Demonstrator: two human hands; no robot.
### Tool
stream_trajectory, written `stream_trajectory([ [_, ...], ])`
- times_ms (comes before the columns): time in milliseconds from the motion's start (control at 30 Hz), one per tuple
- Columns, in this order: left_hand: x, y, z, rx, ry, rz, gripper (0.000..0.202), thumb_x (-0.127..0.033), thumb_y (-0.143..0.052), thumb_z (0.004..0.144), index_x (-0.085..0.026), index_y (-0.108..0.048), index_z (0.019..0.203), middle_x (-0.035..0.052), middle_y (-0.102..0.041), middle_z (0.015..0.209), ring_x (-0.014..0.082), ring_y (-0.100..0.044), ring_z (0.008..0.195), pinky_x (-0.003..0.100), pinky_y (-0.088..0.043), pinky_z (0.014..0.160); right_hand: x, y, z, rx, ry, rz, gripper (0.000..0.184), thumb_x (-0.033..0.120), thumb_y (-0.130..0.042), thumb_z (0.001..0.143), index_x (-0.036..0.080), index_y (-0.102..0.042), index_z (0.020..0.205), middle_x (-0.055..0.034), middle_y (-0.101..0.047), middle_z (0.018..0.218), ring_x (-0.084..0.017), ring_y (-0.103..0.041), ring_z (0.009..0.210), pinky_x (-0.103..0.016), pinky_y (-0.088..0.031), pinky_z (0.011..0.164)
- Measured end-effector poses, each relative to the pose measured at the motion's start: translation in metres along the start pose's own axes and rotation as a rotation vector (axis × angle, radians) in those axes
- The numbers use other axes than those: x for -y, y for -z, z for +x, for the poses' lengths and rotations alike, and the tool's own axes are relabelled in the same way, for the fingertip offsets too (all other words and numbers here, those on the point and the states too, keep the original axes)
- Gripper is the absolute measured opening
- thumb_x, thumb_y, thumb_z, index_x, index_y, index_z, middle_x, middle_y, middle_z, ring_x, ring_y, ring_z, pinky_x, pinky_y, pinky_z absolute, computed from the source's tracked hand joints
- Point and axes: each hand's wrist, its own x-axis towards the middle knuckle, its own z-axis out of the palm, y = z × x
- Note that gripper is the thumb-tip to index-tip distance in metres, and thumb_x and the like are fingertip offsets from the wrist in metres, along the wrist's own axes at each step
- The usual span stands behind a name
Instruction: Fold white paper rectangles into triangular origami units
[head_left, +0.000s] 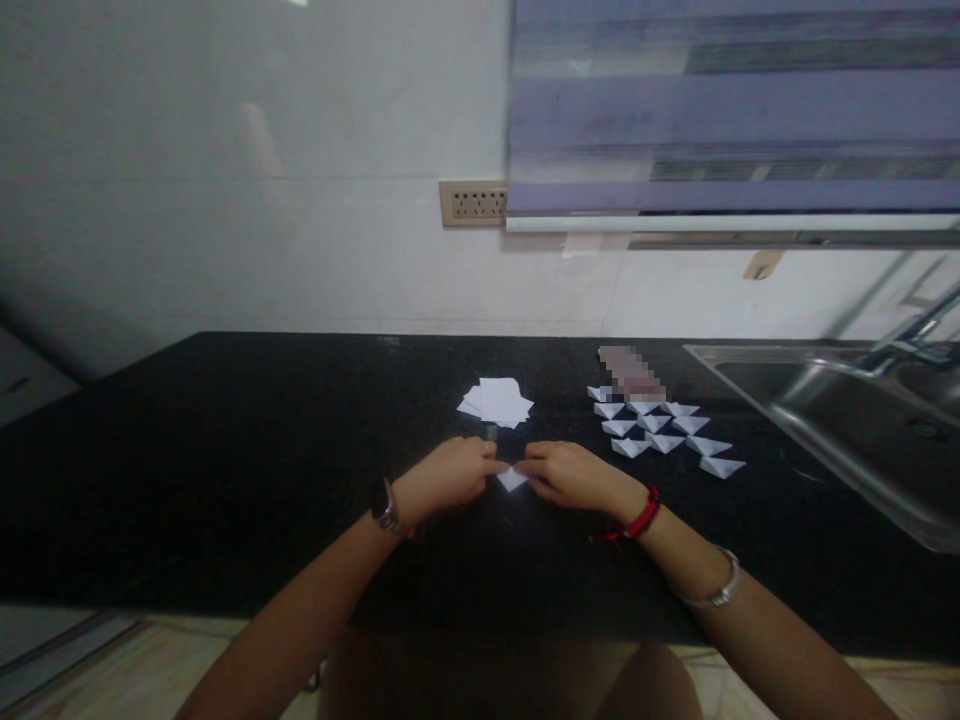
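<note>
A small white folded paper piece lies on the black countertop between my two hands. My left hand, with a watch on its wrist, pinches the paper's left edge with closed fingers. My right hand, wearing a red cord and a silver bracelet, presses the paper's right edge with closed fingers. A loose stack of white paper squares sits just behind my hands. Several folded white paper triangles lie in rows to the right.
A steel sink with a tap is set in the counter at the right. A pixelated object lies behind the triangles. A wall socket and a window blind are on the wall.
</note>
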Motion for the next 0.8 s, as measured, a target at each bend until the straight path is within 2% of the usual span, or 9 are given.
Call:
stream_trajectory([
  [200, -0.001, -0.001, -0.001, -0.004, 0.033, -0.014, 0.039, -0.008, -0.041, 0.076, -0.029, -0.052, 0.107, 0.0029, -0.053, 0.09, 0.0146, -0.051, 0.076, 0.024, -0.039, 0.063, 0.0, 0.01, -0.005, 0.042, -0.007, 0.011, 0.022, 0.018, -0.042, 0.079, 0.015, -0.063, 0.085, -0.0068, -0.057, 0.079, -0.014, -0.053, 0.074, -0.025, -0.036, 0.067],
  [367, -0.001, -0.001, -0.001, -0.023, 0.013, -0.028, 0.035, -0.009, -0.043, 0.075, -0.027, -0.054, 0.103, 0.0034, -0.051, 0.099, 0.0161, -0.048, 0.086, 0.025, -0.038, 0.07, -0.005, 0.014, -0.01, 0.081, -0.037, 0.002, 0.021, 0.018, -0.044, 0.077, 0.013, -0.064, 0.077, -0.0076, -0.06, 0.077, -0.015, -0.054, 0.072, -0.025, -0.037, 0.066],
  [500, -0.002, 0.001, -0.001, -0.003, -0.01, -0.036, 0.034, -0.011, -0.042, 0.076, -0.026, -0.054, 0.104, 0.0038, -0.052, 0.096, 0.0157, -0.048, 0.082, 0.026, -0.038, 0.069, -0.009, 0.013, -0.011, 0.093, -0.069, -0.017, 0.023, 0.018, -0.043, 0.077, 0.012, -0.063, 0.069, -0.0081, -0.06, 0.071, -0.015, -0.054, 0.067, -0.025, -0.037, 0.065],
  [700, -0.002, 0.001, -0.003, 0.014, 0.012, -0.05, 0.037, -0.012, -0.04, 0.077, -0.027, -0.052, 0.108, 0.0043, -0.052, 0.092, 0.016, -0.048, 0.078, 0.026, -0.038, 0.065, -0.005, 0.006, -0.005, -0.033, -0.05, 0.067, 0.023, 0.021, -0.043, 0.08, 0.014, -0.061, 0.092, -0.0082, -0.057, 0.087, -0.016, -0.053, 0.081, -0.025, -0.039, 0.069],
  [800, -0.001, -0.001, -0.004, 0.024, 0.032, -0.1, 0.041, -0.012, -0.04, 0.076, -0.028, -0.049, 0.111, 0.0045, -0.051, 0.096, 0.0162, -0.048, 0.082, 0.026, -0.038, 0.069, -0.003, 0.003, -0.003, -0.009, -0.045, 0.079, 0.021, 0.02, -0.043, 0.081, 0.014, -0.062, 0.087, -0.0078, -0.056, 0.085, -0.015, -0.053, 0.078, -0.023, -0.039, 0.067],
])
